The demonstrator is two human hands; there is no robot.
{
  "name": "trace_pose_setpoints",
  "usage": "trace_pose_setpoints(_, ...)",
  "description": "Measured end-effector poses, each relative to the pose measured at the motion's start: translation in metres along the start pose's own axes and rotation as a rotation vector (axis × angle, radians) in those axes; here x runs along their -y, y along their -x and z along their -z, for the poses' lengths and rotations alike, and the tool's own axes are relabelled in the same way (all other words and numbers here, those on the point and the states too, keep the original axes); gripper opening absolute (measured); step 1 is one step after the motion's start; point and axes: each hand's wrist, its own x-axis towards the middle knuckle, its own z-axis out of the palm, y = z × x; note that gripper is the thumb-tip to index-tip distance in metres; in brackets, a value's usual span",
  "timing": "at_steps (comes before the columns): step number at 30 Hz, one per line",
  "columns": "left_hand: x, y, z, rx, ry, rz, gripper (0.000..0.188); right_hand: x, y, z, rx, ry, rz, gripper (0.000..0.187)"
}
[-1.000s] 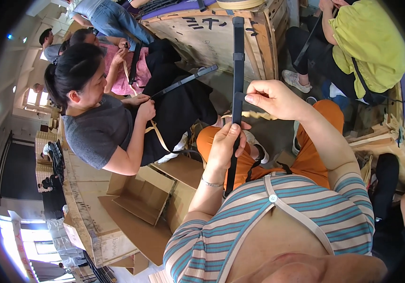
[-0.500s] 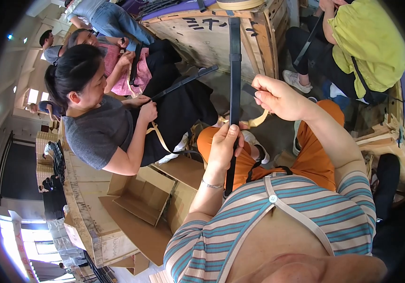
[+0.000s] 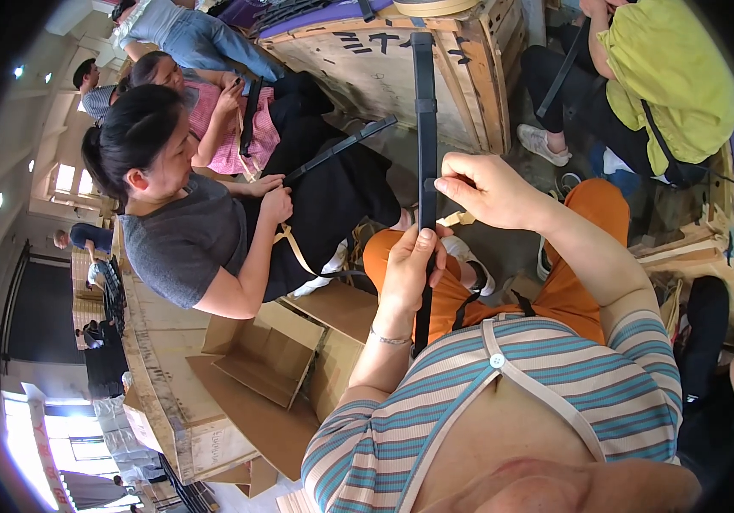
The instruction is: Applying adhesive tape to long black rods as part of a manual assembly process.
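The left hand is wrapped around the lower part of a long flat black strip, held above orange trousers. The right hand, fingers curled, is at its right edge; I cannot tell what they pinch. Left is an open cardboard box. Farther, a tape roll lies at the wooden crate's near top edge.

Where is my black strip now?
In the head view, your black strip is just right of centre, held in your left hand, beside your right hand.
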Motion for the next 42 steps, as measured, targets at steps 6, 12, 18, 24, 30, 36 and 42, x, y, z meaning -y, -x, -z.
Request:
trace_pose_setpoints(6, 0.001, 0.000, 0.001, -0.003, 0.009, 0.003, 0.033, 0.001, -0.001, -0.003, 0.026, -0.016, -0.046, 0.025)
trace_pose_setpoints(12, 0.001, 0.001, 0.000, -0.014, 0.007, -0.003, 0.032, -0.003, -0.001, -0.007, 0.022, -0.041, -0.036, 0.026)
trace_pose_setpoints(18, 0.001, 0.002, 0.003, 0.000, 0.011, -0.001, 0.032, -0.003, -0.001, -0.011, 0.014, 0.006, -0.019, 0.025)
trace_pose_setpoints(24, 0.002, 0.001, 0.003, -0.008, 0.011, -0.003, 0.032, -0.004, -0.001, -0.012, 0.016, -0.018, -0.037, 0.025)
trace_pose_setpoints(30, 0.006, -0.001, 0.002, -0.034, -0.007, -0.022, 0.031, -0.004, -0.005, -0.016, -0.043, 0.072, -0.056, 0.026)
trace_pose_setpoints(36, 0.018, -0.004, -0.003, -0.182, -0.157, -0.100, 0.028, -0.004, -0.010, -0.021, -0.099, 0.017, -0.121, 0.028)
trace_pose_setpoints(42, 0.015, -0.004, -0.001, -0.149, -0.051, -0.143, 0.030, 0.000, -0.016, -0.021, -0.053, -0.054, -0.195, 0.030)
